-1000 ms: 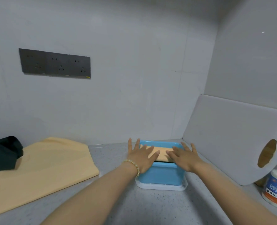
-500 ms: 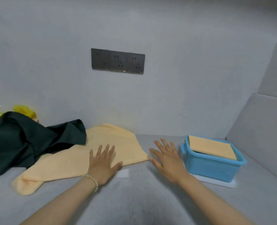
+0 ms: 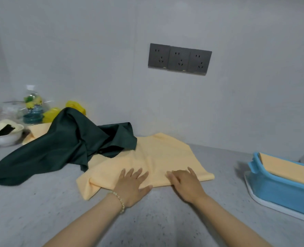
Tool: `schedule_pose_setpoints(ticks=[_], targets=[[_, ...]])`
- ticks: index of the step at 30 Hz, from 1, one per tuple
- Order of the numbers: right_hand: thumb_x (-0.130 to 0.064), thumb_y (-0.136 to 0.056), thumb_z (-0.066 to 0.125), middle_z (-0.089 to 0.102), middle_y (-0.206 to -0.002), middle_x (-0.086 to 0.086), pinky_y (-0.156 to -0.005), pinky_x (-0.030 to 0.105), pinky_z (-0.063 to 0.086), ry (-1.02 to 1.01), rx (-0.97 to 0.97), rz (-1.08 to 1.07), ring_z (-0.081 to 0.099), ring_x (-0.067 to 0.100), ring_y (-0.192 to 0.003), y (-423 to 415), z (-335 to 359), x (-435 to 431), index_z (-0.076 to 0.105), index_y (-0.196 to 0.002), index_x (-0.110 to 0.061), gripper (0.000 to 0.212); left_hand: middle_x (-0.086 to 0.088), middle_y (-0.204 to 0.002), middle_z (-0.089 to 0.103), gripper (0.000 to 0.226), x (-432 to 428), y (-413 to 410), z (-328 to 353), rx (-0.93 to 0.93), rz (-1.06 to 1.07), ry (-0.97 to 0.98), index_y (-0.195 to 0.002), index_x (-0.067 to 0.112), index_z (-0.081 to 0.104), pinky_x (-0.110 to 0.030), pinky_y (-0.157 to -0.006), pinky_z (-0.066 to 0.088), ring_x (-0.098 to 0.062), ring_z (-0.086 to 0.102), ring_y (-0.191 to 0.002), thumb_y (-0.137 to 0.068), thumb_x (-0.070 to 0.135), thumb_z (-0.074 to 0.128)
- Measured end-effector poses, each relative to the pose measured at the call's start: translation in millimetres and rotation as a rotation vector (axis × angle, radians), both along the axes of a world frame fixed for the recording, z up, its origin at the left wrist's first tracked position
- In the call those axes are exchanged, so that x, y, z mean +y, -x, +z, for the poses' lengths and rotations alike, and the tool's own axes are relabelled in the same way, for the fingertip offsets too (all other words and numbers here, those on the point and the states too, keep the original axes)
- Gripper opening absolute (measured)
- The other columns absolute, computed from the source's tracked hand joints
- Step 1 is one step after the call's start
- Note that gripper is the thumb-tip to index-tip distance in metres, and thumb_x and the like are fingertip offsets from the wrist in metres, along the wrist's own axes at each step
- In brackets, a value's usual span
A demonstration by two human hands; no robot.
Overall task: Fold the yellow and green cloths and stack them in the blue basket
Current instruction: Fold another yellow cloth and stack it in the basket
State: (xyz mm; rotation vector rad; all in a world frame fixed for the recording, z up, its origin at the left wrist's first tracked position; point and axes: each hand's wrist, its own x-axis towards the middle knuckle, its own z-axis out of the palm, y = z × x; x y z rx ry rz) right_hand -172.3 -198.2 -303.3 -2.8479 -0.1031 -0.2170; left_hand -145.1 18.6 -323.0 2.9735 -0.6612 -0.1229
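Observation:
A pale yellow cloth (image 3: 154,157) lies spread on the grey counter in the middle. My left hand (image 3: 132,184) and my right hand (image 3: 185,182) both rest flat on its near edge, fingers apart, holding nothing. A dark green cloth (image 3: 67,143) lies crumpled to the left, its right corner overlapping the yellow cloth. The blue basket (image 3: 279,191) stands at the right edge on a white tray, with a folded yellow cloth (image 3: 288,171) inside it.
A white bowl (image 3: 3,134) with a dark object in it, a clear plastic bottle (image 3: 32,107) and a bright yellow bag (image 3: 73,107) crowd the far left. A dark socket strip (image 3: 179,58) is on the wall.
Both hands left the folded cloth in the basket and moved left onto the spread yellow cloth. The view swung left, so the basket now sits at the right edge.

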Motion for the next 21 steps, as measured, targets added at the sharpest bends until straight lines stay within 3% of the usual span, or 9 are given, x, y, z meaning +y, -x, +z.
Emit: schedule_pose_setpoints(ticks=[2,5,8,11,14,16,18,21], targets=[[-0.048,-0.1,0.023,0.069,-0.11,-0.001,-0.115,0.032,0.013,0.03,-0.065,-0.029,0.056,0.011,-0.111,13,4,-7,0.069,-0.101,-0.02,0.053,0.006,-0.161,0.001,0.066,-5,12,-1,-0.002,-0.039,0.021,-0.152,0.036,0.003,-0.042,-0.118,-0.005,-0.02,0.0,-0.148,-0.094,0.066,0.014],[-0.045,-0.101,0.029,0.05,-0.141,-0.006,-0.117,0.029,0.011,0.08,-0.032,-0.014,0.039,0.006,-0.133,43,-9,-25,0.055,-0.131,-0.025,0.045,0.007,-0.16,-0.001,0.065,-16,31,-1,-0.001,-0.091,0.033,-0.152,0.036,0.002,-0.041,-0.119,-0.005,-0.019,-0.001,-0.147,-0.095,0.064,0.014],[-0.049,-0.099,0.03,0.039,-0.148,-0.011,-0.117,0.027,0.009,0.101,-0.033,-0.046,0.032,0.003,-0.137,75,-16,-43,0.045,-0.14,-0.029,0.048,0.007,-0.16,0.001,0.065,-28,48,1,0.047,-0.154,0.085,-0.152,0.035,0.005,-0.035,-0.119,-0.001,-0.018,0.0,-0.147,-0.095,0.063,0.016],[-0.049,-0.098,0.032,0.057,-0.133,-0.01,-0.115,0.03,0.016,0.083,-0.061,-0.094,0.048,0.005,-0.125,91,-8,-56,0.061,-0.124,-0.028,0.044,0.006,-0.16,0.009,0.063,-32,50,10,0.027,-0.21,0.225,-0.152,0.033,0.012,-0.031,-0.118,0.006,-0.016,0.011,-0.146,-0.096,0.061,0.017],[-0.046,-0.098,0.034,0.071,-0.097,-0.006,-0.103,0.032,0.034,0.109,-0.125,-0.053,0.061,0.013,-0.094,91,5,-55,0.068,-0.09,-0.028,0.04,0.005,-0.161,0.006,0.058,-25,36,16,-0.21,-0.179,0.289,-0.152,0.032,0.01,-0.031,-0.118,0.002,-0.015,0.008,-0.146,-0.099,0.053,0.017],[-0.043,-0.099,0.039,0.066,-0.119,-0.002,-0.101,0.028,0.035,0.085,-0.162,-0.005,0.057,0.015,-0.113,81,11,-47,0.068,-0.111,-0.021,0.039,0.005,-0.16,-0.008,0.058,-14,20,16,-0.267,-0.068,0.225,-0.152,0.034,0.0,-0.038,-0.117,-0.009,-0.02,-0.009,-0.147,-0.099,0.053,0.014],[-0.045,-0.099,0.037,0.04,-0.149,-0.005,-0.113,0.028,0.022,0.112,-0.1,0.035,0.032,0.01,-0.139,64,12,-33,0.049,-0.138,-0.025,0.045,0.005,-0.159,-0.018,0.061,0,2,14,-0.223,0.043,0.149,-0.151,0.036,-0.008,-0.046,-0.113,-0.017,-0.028,-0.021,-0.144,-0.097,0.058,0.012],[-0.05,-0.1,0.028,0.011,-0.159,-0.006,-0.119,0.034,0.004,0.089,0.032,0.065,0.006,0.011,-0.147,32,7,-7,0.027,-0.149,-0.03,0.053,0.006,-0.157,-0.022,0.064,18,-25,7,-0.106,0.149,0.088,-0.149,0.042,-0.01,-0.053,-0.11,-0.021,-0.034,-0.027,-0.141,-0.093,0.066,0.009]])
